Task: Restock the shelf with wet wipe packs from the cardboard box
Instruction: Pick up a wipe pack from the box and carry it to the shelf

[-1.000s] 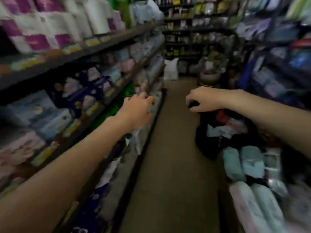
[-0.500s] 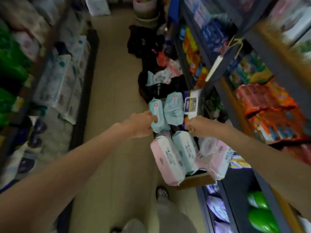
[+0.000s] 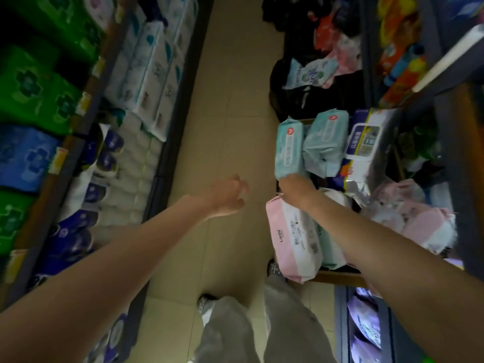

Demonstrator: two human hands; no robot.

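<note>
Now | cardboard box [image 3: 337,278]: wipe packs [image 3: 296,242] | left hand [image 3: 227,196] loose | right hand [image 3: 293,186] unclear

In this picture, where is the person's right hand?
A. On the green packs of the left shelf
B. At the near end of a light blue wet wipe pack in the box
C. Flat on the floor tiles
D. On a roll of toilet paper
B: the right hand reaches into the cardboard box and meets the near end of the light blue wet wipe pack; its fingers are hidden.
</note>
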